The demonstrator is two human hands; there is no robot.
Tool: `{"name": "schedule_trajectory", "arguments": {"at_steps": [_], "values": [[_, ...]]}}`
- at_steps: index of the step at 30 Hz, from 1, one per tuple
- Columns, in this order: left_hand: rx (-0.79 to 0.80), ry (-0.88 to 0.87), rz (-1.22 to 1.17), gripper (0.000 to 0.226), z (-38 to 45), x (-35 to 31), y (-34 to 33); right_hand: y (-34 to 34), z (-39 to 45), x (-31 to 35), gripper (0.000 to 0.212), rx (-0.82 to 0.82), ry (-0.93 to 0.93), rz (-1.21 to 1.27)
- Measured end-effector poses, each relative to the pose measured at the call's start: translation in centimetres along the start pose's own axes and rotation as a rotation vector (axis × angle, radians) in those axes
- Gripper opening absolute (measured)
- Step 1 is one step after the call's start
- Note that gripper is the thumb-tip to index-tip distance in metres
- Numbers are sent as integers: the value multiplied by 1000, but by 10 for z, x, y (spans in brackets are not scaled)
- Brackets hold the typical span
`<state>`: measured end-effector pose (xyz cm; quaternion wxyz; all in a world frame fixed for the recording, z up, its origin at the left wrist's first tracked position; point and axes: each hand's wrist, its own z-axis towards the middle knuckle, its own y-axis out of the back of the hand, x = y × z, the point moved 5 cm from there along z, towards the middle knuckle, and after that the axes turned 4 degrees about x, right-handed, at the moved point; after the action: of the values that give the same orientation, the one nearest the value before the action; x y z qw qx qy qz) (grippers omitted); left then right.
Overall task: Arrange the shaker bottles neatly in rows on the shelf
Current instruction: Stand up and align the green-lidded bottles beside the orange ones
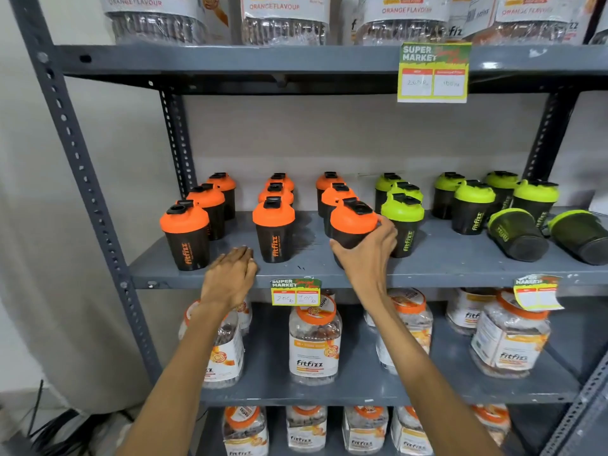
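Black shaker bottles stand on the grey middle shelf. Orange-lidded ones form three rows on the left, among them a front-left bottle and a front-middle bottle. My right hand is shut on the front orange-lidded shaker of the third row, which tilts slightly. My left hand rests flat on the shelf's front edge between the two front orange bottles, holding nothing. Green-lidded shakers stand to the right in rows. Two green-lidded shakers lie on their sides at the far right.
A price tag hangs on the shelf's front edge, another tag at the right. Jars of orange supplement fill the shelves below and above. A slotted steel upright frames the left side.
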<state>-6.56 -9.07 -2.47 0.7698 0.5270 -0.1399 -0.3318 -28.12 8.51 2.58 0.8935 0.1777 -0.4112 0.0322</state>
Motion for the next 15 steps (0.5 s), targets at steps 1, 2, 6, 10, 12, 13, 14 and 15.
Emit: {"name": "schedule_trajectory", "arguments": {"at_steps": [1,2,6,10,12,13,14,15], "values": [[4,1,2,47,0,0,0,-8,3,2,100,10,-12,-24],[9,2,0,48,0,0,0,-15,6,3,99,16,-26,-46],[14,-5,-6,49,0,1,1,-33,9,-5,101,-1,-87,-55],[-5,-18,-4,48,-1,1,2,-42,6,-14,103,31,-95,-147],[-29,-25,-8,46,-2,-1,4,-43,5,-16,106,36,-70,-185],[-46,-30,-5,44,-4,-2,5,-43,4,-17,108,38,-63,-187],[-66,-42,2,42,-5,-3,6,-42,2,-17,110,38,-57,-184],[-85,-58,6,41,-6,-4,7,-40,0,-18,111,38,-51,-177]]}}
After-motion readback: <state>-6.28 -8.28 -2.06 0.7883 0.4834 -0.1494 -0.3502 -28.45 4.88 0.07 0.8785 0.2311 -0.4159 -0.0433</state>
